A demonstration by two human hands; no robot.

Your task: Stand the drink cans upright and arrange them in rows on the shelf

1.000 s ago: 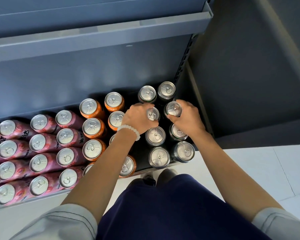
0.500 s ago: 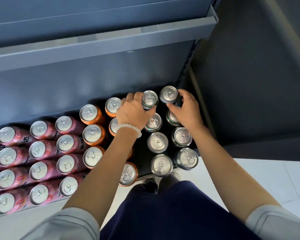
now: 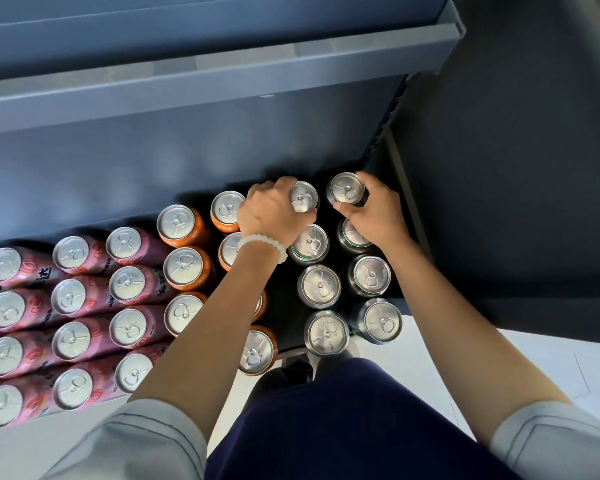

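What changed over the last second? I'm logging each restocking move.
Both hands moved back from the second-row dark cans: left hand now grips the rear left dark can, right hand the rear right dark can. Pink cans and orange cans stayed put.

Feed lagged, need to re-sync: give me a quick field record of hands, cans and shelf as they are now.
left hand: grips back dark can
right hand: grips back-right dark can
dark cans: two columns, upright, right end of shelf
orange cans: upright, left of the dark ones
pink cans: rows at far left
bracelet: on left wrist
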